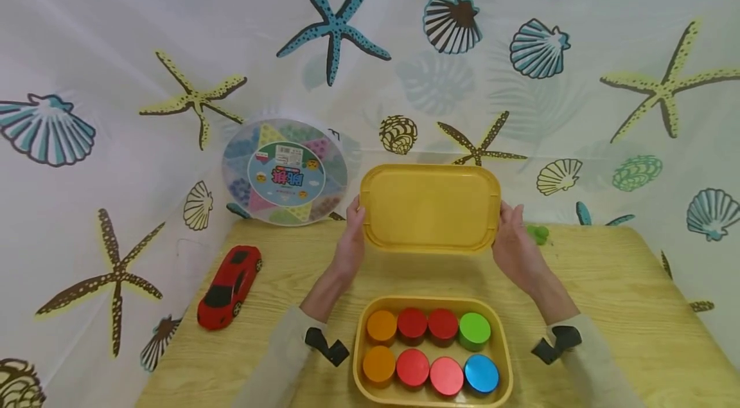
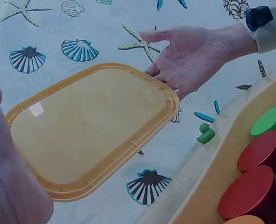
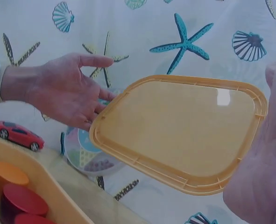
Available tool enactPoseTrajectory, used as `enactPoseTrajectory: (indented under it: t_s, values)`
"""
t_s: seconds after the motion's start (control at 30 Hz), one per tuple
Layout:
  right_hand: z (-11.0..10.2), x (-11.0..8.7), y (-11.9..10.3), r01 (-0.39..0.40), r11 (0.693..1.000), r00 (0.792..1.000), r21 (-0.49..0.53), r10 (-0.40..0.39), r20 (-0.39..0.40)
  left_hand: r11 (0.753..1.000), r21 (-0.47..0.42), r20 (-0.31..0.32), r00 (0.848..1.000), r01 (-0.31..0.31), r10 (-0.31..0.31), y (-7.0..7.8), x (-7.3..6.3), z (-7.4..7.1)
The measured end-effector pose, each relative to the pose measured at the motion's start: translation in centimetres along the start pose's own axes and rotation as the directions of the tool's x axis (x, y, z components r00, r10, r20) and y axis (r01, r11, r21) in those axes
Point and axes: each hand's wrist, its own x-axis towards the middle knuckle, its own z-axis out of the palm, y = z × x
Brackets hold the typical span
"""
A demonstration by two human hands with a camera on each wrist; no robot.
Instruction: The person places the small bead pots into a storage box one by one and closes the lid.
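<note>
A yellow plastic lid [image 1: 430, 209] with a ribbed rim is held up, tilted, above the table. My left hand [image 1: 351, 244] supports its left edge; in the right wrist view that hand's fingers [image 3: 88, 109] reach behind the rim, with the thumb held away from it. At the opposite edge my right hand [image 1: 517, 247] bears it the same way, its thumb free of the lid in the left wrist view. Below stands a yellow box [image 1: 358, 356] without its cover, containing several round pieces: orange [image 1: 379, 366], red [image 1: 413, 322], green [image 1: 475, 331] and blue [image 1: 482, 374].
A red toy car [image 1: 230, 288] is on the wooden table [image 1: 624, 311] at the left. Behind it, a round game box [image 1: 286, 171] leans against the patterned cloth [image 1: 405, 99]. Small green pieces [image 1: 539, 234] lie near the back edge, right of the lid.
</note>
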Motion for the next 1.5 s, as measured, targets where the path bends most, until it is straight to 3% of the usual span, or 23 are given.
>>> enactPoseTrajectory:
  t_s: [0.13, 0.27, 0.43, 0.5, 0.53, 0.63, 0.77, 0.83, 0.93, 1.03, 1.1, 1.2, 1.37, 1.5]
  values:
    - [0.2, -0.4, -0.5, 0.04, 0.994, 0.999, 0.1, -0.042, 0.017, 0.998, -0.033, -0.027, 0.998, -0.062, 0.061, 0.1, -0.3, 0.3]
    - [0.7, -0.8, -0.8, 0.087, 0.969, 0.996, 0.233, -0.084, -0.022, 0.984, -0.122, -0.091, 0.988, -0.133, 0.122, 0.3, -0.8, 1.1]
    - [1.2, -1.1, -1.2, 0.108, 0.919, 0.991, 0.38, -0.071, -0.11, 0.97, -0.202, -0.126, 0.985, -0.138, 0.114, 0.9, -2.0, 2.0]
    - [1.4, -1.3, -1.4, 0.101, 0.909, 0.99, 0.404, -0.053, -0.127, 0.968, -0.221, -0.107, 0.99, -0.117, 0.095, 1.2, -2.4, 2.0]
    - [1.4, -1.5, -1.5, 0.088, 0.922, 0.991, 0.378, -0.041, -0.131, 0.968, -0.234, -0.093, 0.993, -0.096, 0.076, 1.4, -2.6, 2.0]
    - [1.6, -2.1, -1.7, 0.027, 0.963, 0.989, 0.269, 0.013, -0.144, 0.961, -0.277, -0.054, 0.998, 0.008, -0.023, 2.1, -3.1, 1.8]
    - [2.3, -3.0, -1.7, -0.074, 0.993, 0.983, 0.087, 0.087, -0.161, 0.944, -0.291, -0.019, 0.986, 0.155, -0.168, 2.5, -4.0, 1.5]
    - [2.7, -3.7, -1.2, -0.088, 0.996, 0.982, 0.009, 0.088, -0.168, 0.958, -0.223, -0.045, 0.979, 0.182, -0.197, 2.4, -4.7, 1.6]
    - [3.0, -4.9, 0.1, -0.086, 0.982, 0.982, -0.17, 0.055, -0.182, 0.981, -0.004, -0.124, 0.973, 0.195, -0.194, 1.5, -6.2, 2.1]
    - [3.0, -6.2, 1.9, -0.064, 0.932, 0.979, -0.356, -0.011, -0.205, 0.957, 0.21, -0.192, 0.968, 0.2, -0.161, 0.3, -7.8, 2.8]
    - [3.1, -7.1, 3.1, -0.06, 0.897, 0.974, -0.437, -0.044, -0.223, 0.941, 0.285, -0.216, 0.968, 0.185, -0.125, -0.6, -8.9, 3.1]
    - [3.4, -8.2, 4.7, -0.067, 0.884, 0.97, -0.462, -0.051, -0.24, 0.927, 0.336, -0.241, 0.966, 0.169, -0.089, -1.7, -10.3, 3.6]
    - [3.5, -9.3, 6.2, -0.104, 0.909, 0.963, -0.404, -0.01, -0.271, 0.903, 0.383, -0.271, 0.958, 0.193, -0.09, -3.2, -12.0, 4.1]
    - [3.7, -9.8, 7.0, -0.097, 0.912, 0.959, -0.399, -0.021, -0.282, 0.893, 0.406, -0.271, 0.959, 0.194, -0.085, -3.9, -12.7, 4.0]
